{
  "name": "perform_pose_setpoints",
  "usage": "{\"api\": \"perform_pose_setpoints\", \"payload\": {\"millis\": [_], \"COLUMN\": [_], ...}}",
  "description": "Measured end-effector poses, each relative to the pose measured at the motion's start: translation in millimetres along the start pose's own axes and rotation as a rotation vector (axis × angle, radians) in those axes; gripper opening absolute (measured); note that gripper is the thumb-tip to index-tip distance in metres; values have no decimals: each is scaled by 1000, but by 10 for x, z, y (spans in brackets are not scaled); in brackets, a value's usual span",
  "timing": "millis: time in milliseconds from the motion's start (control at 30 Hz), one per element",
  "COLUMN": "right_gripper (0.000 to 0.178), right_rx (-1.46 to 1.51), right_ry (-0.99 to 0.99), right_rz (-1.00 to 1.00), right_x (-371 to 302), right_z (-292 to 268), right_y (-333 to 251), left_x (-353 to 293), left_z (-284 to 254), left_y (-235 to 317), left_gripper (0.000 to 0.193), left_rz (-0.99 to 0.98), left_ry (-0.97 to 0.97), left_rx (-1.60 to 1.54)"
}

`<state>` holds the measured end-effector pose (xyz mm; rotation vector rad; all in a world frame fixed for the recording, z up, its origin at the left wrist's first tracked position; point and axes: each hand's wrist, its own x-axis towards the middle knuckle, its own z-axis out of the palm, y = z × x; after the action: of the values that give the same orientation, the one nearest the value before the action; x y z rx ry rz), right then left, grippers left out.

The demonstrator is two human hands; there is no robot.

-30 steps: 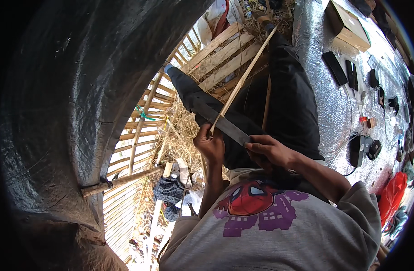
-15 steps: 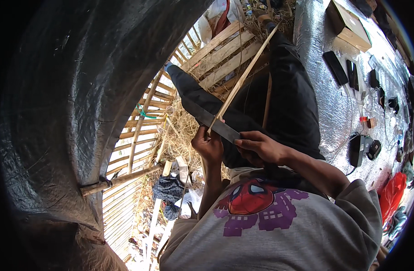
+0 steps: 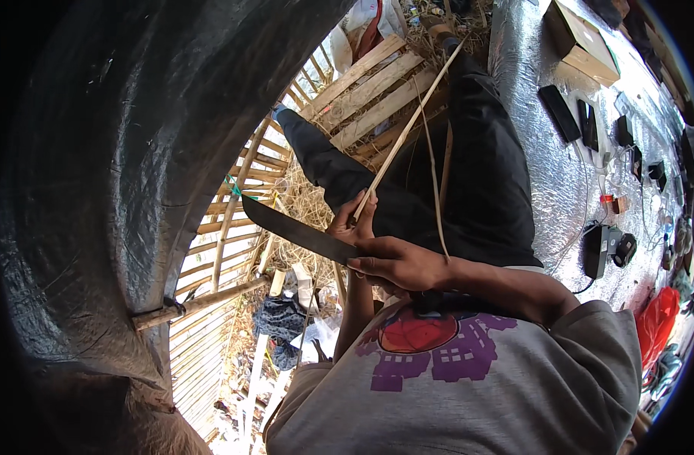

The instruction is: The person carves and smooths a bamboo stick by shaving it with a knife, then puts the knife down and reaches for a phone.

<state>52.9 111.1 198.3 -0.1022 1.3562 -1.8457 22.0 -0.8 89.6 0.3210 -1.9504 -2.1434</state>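
A long, pale bamboo strip (image 3: 398, 144) slants from near my far foot down to my lap. My left hand (image 3: 353, 218) is closed round its near end. In my right hand (image 3: 400, 264) is a machete, its handle mostly hidden in the fingers. The dark machete blade (image 3: 294, 236) points left, its tip beside the bamboo slats, and passes on the near side of my left hand, clear of the strip's end. A thin, curved sliver (image 3: 433, 167) hangs to the right of the strip and comes down to my right wrist.
A wooden slatted pallet (image 3: 381, 98) lies beyond my legs, with straw (image 3: 305, 201) to the left. Bamboo slat fencing (image 3: 229, 235) and black plastic sheeting (image 3: 89, 189) close off the left. On the right, a silver mat (image 3: 548, 182) bears a cardboard box (image 3: 585, 45) and several black devices.
The machete has swung left and toward my body, off the bamboo strip. My left hand has shifted slightly away from me. The thin sliver now stands apart from the strip.
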Motion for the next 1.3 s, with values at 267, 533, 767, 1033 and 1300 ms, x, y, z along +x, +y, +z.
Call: {"api": "perform_pose_setpoints", "payload": {"millis": [267,533,767,1033,1300], "right_gripper": [28,27,38,23,15], "right_rx": [-80,-734,-1004,-1076,-1199], "right_ry": [-25,277,736,699,710], "right_rz": [-41,-426,-574,-322,-309], "right_x": [-46,-228,-210,-81,-42], "right_z": [-41,-368,-451,-457,-499], "right_y": [-49,-135,142,265,201], "left_x": [-22,-38,-157,-278,-433], "left_z": [5,-68,-131,-143,-136], "left_y": [17,255,435,489,556], "left_gripper": [19,14,17,24,24], "left_rz": [38,129,156,143,152], "left_ry": [-23,-54,-197,-221,-168], "left_rx": [17,111,127,288,441]}}
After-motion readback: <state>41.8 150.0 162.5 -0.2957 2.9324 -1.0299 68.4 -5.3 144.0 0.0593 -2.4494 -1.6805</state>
